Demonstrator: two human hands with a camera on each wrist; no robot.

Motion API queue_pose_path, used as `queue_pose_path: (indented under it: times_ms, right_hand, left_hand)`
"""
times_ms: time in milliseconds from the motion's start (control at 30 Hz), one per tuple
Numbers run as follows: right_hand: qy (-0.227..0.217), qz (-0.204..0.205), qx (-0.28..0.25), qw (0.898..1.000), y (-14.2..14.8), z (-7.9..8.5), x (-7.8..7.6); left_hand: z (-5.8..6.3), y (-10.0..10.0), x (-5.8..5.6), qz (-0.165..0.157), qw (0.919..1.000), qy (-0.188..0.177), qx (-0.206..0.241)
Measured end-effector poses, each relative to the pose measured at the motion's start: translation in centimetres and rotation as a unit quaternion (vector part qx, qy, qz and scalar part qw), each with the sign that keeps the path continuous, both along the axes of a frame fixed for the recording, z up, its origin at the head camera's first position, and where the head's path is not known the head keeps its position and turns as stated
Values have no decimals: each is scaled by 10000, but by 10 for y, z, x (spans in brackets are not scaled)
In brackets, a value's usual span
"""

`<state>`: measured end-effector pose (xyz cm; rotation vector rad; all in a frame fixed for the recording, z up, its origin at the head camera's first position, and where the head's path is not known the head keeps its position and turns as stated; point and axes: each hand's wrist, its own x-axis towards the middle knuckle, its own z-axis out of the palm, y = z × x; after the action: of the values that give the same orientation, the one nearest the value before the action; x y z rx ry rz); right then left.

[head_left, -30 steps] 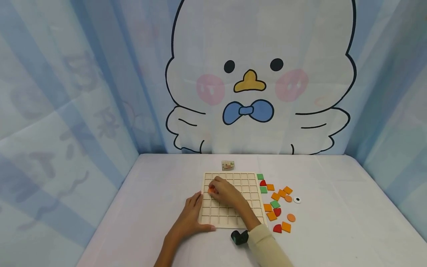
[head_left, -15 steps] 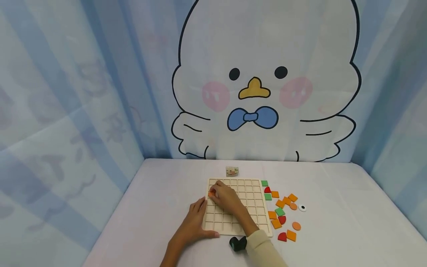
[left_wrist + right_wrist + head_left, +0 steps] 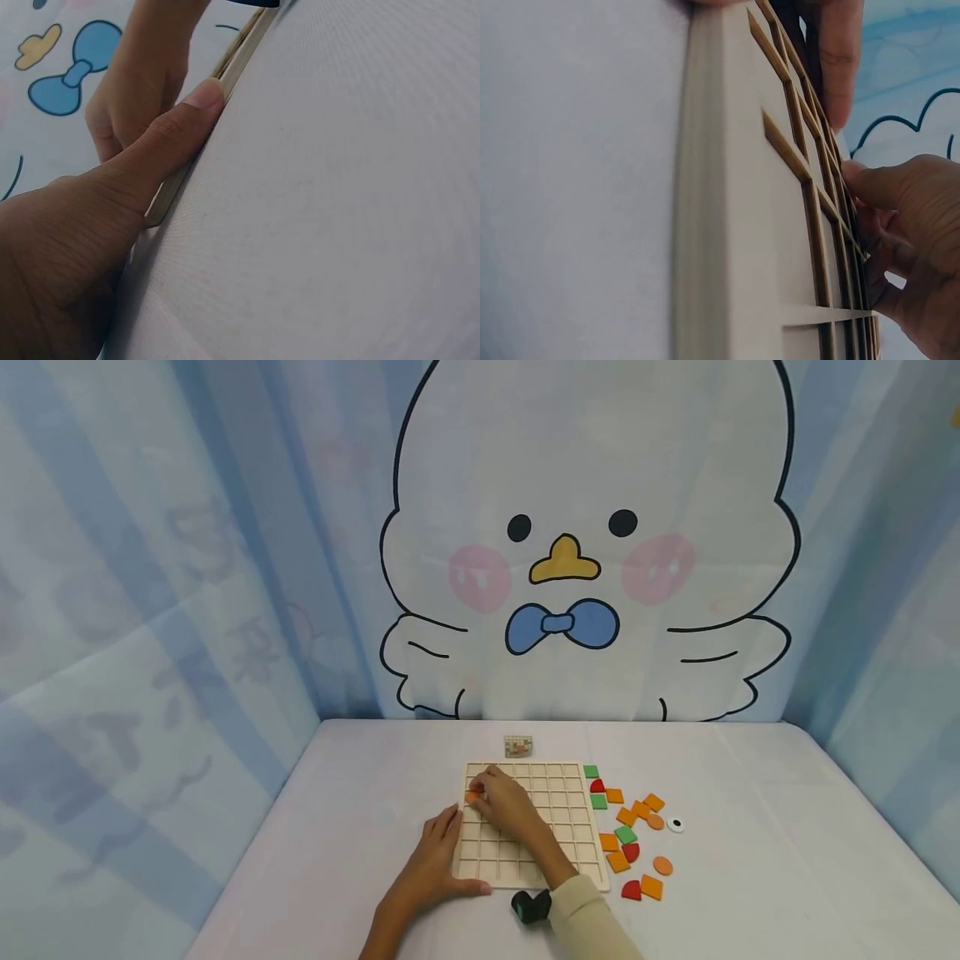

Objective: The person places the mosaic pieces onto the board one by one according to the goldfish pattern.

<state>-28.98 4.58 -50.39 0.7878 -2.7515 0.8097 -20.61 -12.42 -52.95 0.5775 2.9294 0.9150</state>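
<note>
We see the person's right hand (image 3: 510, 806) pinching a flat, round orange piece (image 3: 472, 796) at its fingertips, over the left side of a square, pale wooden board (image 3: 573, 814) with a raised grid; we cannot tell whether piece and board touch; the left hand (image 3: 435, 860) lies with fingers extended against the board's left edge, its thumb stretched along the near edge; right of the board we find loose flat green squares (image 3: 626, 834), red quarter-rounds (image 3: 631, 852), orange squares (image 3: 652, 887), orange discs (image 3: 662, 865) and a white disc with a black centre (image 3: 676, 825); beyond the far edge lies a small, multicoloured patterned card (image 3: 518, 746); just beside the cream sleeve (image 3: 592, 918) we see a dark object (image 3: 531, 907), its shape partly hidden.
</note>
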Motion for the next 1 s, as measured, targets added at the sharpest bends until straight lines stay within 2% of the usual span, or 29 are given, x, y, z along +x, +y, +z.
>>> queue_pose_path:
  times_ms: [267,567,833,1000]
  right_hand:
    - [122,36,-323,9994,0,-4,-3]
    - [-133,86,-412,9990,2,-3,-4]
    - [-400,119,-337,9986,6,3,-2]
    - [-645,320,-308,9969,10,8,-2]
  left_hand:
    - [3,-1,1,79,9998,-174,11]
    - [5,0,1,111,9995,-286,28]
    - [4,2,1,78,9998,-191,35]
    - [4,2,1,95,9998,-193,-49]
